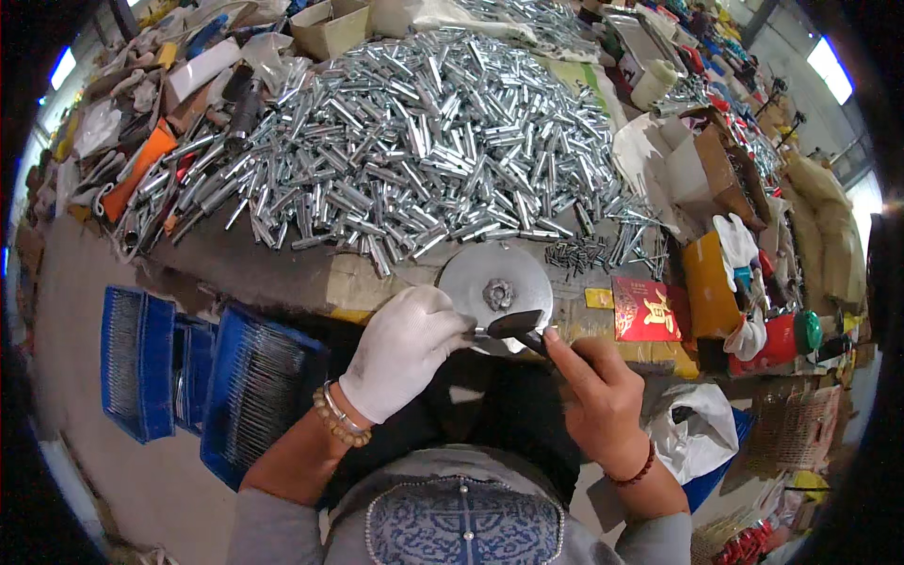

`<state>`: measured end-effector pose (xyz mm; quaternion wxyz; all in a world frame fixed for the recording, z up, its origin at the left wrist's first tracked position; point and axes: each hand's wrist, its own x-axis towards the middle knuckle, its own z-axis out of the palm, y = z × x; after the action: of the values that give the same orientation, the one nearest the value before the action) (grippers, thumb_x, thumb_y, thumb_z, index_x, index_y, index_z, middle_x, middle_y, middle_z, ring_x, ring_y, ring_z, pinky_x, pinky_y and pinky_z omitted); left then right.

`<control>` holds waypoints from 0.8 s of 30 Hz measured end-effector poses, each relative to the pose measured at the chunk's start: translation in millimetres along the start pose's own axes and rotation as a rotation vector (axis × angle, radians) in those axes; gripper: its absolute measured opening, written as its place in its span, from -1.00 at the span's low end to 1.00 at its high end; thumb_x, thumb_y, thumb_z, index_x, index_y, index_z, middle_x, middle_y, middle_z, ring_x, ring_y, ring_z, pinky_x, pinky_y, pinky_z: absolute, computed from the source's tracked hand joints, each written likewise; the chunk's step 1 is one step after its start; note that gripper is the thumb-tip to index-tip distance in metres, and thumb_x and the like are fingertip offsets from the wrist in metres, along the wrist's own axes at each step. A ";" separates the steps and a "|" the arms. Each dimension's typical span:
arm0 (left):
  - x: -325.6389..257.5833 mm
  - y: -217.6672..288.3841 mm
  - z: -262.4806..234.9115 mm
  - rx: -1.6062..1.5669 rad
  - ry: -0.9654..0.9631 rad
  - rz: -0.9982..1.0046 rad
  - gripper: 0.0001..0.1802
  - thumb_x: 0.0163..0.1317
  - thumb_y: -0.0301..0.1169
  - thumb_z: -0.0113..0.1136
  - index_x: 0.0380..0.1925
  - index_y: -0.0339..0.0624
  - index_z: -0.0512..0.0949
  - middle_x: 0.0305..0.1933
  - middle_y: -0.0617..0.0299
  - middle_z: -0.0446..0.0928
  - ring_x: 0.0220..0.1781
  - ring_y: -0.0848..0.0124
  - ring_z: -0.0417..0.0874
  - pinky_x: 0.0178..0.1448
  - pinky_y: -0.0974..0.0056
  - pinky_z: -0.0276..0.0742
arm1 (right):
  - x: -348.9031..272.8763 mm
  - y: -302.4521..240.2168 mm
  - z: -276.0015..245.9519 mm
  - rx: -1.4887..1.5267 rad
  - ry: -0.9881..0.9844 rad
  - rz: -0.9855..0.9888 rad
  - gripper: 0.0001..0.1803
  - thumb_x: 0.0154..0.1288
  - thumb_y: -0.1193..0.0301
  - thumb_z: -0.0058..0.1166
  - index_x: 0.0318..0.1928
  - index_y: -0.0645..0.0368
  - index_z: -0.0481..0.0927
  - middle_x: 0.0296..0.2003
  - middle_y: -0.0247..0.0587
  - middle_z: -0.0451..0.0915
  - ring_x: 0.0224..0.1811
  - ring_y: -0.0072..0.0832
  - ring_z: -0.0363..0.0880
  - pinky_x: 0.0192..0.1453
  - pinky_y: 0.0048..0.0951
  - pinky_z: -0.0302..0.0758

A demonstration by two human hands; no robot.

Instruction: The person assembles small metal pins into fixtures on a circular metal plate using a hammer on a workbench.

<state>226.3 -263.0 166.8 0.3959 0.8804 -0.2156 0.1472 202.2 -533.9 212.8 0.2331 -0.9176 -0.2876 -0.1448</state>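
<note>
My left hand (405, 344), in a white glove, is closed in a pinch at the near left edge of a round metal disc (452, 275). What its fingertips hold is too small to make out. A dark lump (499, 295) sits at the disc's middle. My bare right hand (603, 394) grips a small hammer (516, 324) with a dark head, which is over the disc's near edge, close to the left fingertips. Just beyond the disc, a large heap of shiny metal tubes (424, 141) covers the bench.
Small dark screws or pins (576, 256) and a red printed packet (645, 309) lie right of the disc. Blue crates (254, 395) with rows of metal rods stand at the left. An open cardboard box (720, 174) and a white bag (695, 421) are at the right.
</note>
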 end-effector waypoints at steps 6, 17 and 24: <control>-1.8 -0.9 -2.3 -0.025 0.029 0.018 -0.81 0.11 -0.50 0.47 -0.25 -0.14 0.73 -0.19 0.12 0.59 -0.08 0.03 0.66 0.02 -0.01 0.60 | 7.6 -10.1 -12.1 0.057 0.331 -0.061 -0.35 0.14 0.68 0.24 0.27 -0.03 0.78 -0.12 -0.13 0.66 -0.27 -0.26 0.70 -0.24 -0.30 0.64; -0.4 -0.9 -3.8 -0.080 -0.025 -0.036 -0.84 0.16 -0.43 0.49 -0.26 -0.18 0.74 -0.19 0.08 0.60 -0.06 0.02 0.67 0.03 0.02 0.59 | 24.4 5.9 -3.1 0.405 -0.023 0.201 -0.30 0.14 0.71 0.24 0.34 0.03 0.69 -0.06 -0.01 0.67 -0.03 -0.01 0.68 0.02 -0.07 0.64; -1.4 1.0 -4.7 -0.120 -0.037 -0.079 -0.86 0.17 -0.40 0.49 -0.28 -0.17 0.76 -0.19 0.09 0.61 -0.07 0.04 0.67 0.05 0.02 0.58 | 25.6 9.4 3.5 -0.136 -0.076 -0.045 -0.39 0.11 0.58 0.35 0.25 0.08 0.64 -0.11 -0.07 0.64 -0.02 -0.02 0.67 -0.02 -0.06 0.61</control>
<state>224.1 -259.6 169.8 0.4495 0.8654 -0.1965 0.1020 228.5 -527.2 216.8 0.1559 -0.9295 -0.3061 -0.1341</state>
